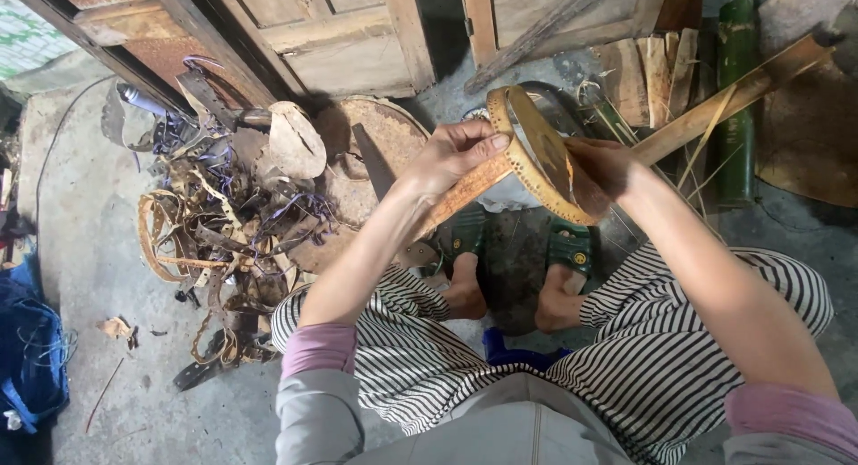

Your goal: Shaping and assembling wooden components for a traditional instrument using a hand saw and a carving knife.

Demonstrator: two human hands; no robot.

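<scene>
Off to the left, a tangled heap of bamboo offcuts and curled strips (223, 242) lies on the concrete floor (98, 224), beside a rusty round metal lid (375, 161). The left hand (451, 157) is closed on the bamboo hoop frame (536, 157), thumb pressed along its rim, holding it up over the green sandals (514, 246). The right hand (603, 166) grips the frame's far side (its fingers are hidden behind it). I'd say the drilled rim could split if the hands twist against each other, and a splintered edge could nick that thumb. The long bamboo slat (742, 94) leaning rightward might slide off.
</scene>
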